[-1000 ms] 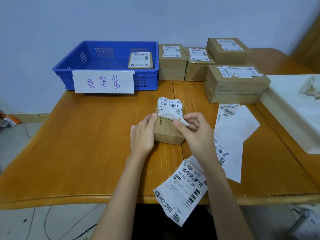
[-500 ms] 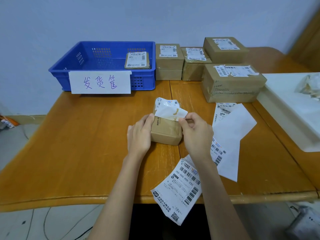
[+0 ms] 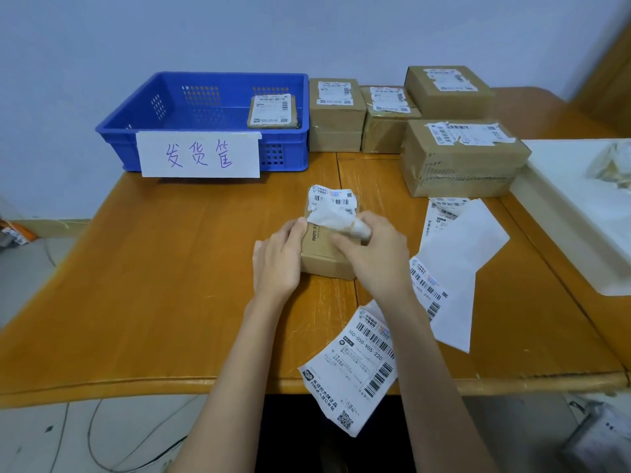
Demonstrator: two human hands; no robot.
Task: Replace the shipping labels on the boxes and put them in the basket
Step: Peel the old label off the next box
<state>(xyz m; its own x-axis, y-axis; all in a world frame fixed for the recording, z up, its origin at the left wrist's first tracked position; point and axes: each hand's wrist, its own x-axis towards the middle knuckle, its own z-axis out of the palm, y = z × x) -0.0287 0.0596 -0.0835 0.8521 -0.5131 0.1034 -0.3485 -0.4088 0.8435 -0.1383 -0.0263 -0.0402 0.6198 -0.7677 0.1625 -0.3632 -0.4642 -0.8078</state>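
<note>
- Peeling: right hand [image 3: 375,254] pinches the crumpled old label [image 3: 333,208], half lifted off the small box [image 3: 324,250].
- Left hand [image 3: 278,259], fingers straight, presses the box's side at mid-table [image 3: 153,285].

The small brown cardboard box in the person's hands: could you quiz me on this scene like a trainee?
1. True or false: the old white label is fully off the small brown cardboard box.
2. Which hand pinches the label: A the left hand, B the right hand?
3. How many parcels lie in the blue plastic basket?

Key: 1 false, it is partly peeled. 2 B. 3 one flat parcel.
</note>
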